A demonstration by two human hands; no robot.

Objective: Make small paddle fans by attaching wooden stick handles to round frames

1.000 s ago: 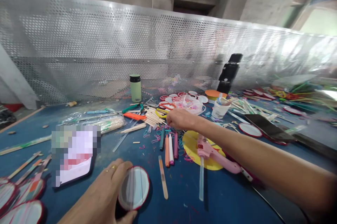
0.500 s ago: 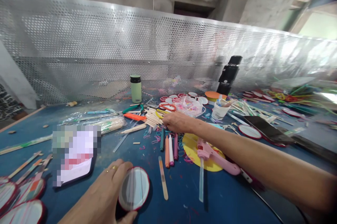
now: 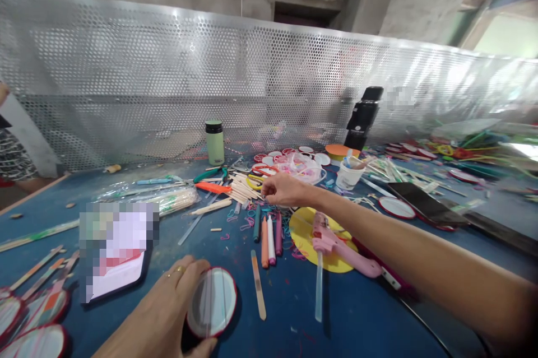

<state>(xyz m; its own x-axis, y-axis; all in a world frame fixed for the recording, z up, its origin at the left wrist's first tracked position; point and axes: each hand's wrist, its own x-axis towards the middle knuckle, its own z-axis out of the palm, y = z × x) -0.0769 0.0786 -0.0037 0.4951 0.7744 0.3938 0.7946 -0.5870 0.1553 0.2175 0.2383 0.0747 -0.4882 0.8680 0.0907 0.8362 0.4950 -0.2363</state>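
Note:
My left hand (image 3: 179,291), with a ring on one finger, grips the edge of a small round white disc with a red rim (image 3: 211,303), tilted above the blue table. Across the table, my right hand (image 3: 279,189) has its fingers curled together beside a pile of wooden sticks (image 3: 241,187). Whatever is in those fingers, if anything, I cannot make out. Just below it lie several markers (image 3: 264,240) in green, orange, white and purple. A craft stick with a coloured end (image 3: 258,285) lies between the disc and a pink glue gun (image 3: 332,243).
A phone (image 3: 121,257) and more red-rimmed discs (image 3: 37,341) are at the left. The glue gun rests on a yellow disc (image 3: 302,229). At the back stand a green cup (image 3: 215,143), a black bottle (image 3: 363,118) and a white cup (image 3: 350,174) before a perforated metal screen (image 3: 147,78).
My right hand has lifted slightly and shifted a little at the stick pile, its fingers now more curled. My left hand keeps its grip on the disc. A person's part appears at the far left.

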